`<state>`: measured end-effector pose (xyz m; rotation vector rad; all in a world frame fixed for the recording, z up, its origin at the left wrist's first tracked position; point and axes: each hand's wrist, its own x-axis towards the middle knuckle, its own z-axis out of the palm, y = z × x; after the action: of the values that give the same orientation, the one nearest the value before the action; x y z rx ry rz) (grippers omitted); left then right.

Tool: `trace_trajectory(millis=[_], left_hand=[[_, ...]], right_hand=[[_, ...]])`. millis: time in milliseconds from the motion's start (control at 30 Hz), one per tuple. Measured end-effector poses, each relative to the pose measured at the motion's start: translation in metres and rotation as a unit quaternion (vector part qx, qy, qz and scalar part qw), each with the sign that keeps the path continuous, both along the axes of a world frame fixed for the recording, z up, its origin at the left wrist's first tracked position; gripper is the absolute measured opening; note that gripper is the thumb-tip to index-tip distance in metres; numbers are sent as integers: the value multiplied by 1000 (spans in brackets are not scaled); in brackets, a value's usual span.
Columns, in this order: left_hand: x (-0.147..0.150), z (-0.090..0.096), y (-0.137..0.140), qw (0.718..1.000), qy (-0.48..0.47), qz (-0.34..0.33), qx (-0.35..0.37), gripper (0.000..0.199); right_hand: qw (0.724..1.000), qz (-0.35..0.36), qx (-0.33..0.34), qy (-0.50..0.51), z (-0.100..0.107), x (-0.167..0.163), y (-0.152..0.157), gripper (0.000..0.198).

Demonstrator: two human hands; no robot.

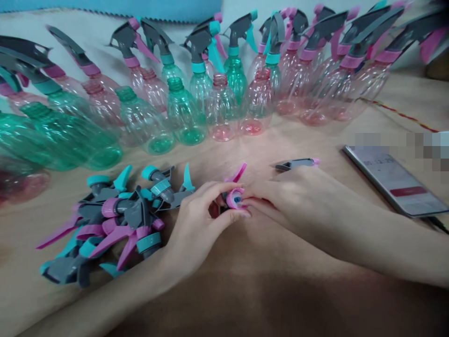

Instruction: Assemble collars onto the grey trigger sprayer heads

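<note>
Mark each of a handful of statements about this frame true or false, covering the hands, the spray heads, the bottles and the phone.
1. Both hands hold one pink-collared spray head between them. True: the left hand and the right hand meet on it.
2. The pile of loose spray heads lies to the right of the hands. False: it lies to their left.
3. Every bottle at the back already wears a spray head. False: several in the front row, such as a pink bottle, have open necks.
4. A phone lies flat on the table to the right of the hands. True.
5. All the bottles are pink. False: many are green, like this green bottle.
</note>
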<state>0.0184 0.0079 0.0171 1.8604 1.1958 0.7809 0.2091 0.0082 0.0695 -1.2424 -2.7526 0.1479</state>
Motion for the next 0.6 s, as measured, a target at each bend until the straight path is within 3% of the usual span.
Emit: trace_trajectory(millis=[167, 400, 467, 600], left_hand=[[3, 8, -2, 999, 35, -20, 10, 26], [1, 17, 3, 1000, 11, -26, 1, 23], [0, 20, 2, 999, 21, -25, 19, 22], [-3, 27, -5, 996, 77, -17, 47, 27]], right_hand=[[998, 30, 49, 12, -3, -4, -4, 13], [988, -51, 138, 51, -9, -4, -3, 29], [989, -53, 133, 41, -9, -2, -6, 27], [994, 23, 66, 85, -7, -1, -15, 24]])
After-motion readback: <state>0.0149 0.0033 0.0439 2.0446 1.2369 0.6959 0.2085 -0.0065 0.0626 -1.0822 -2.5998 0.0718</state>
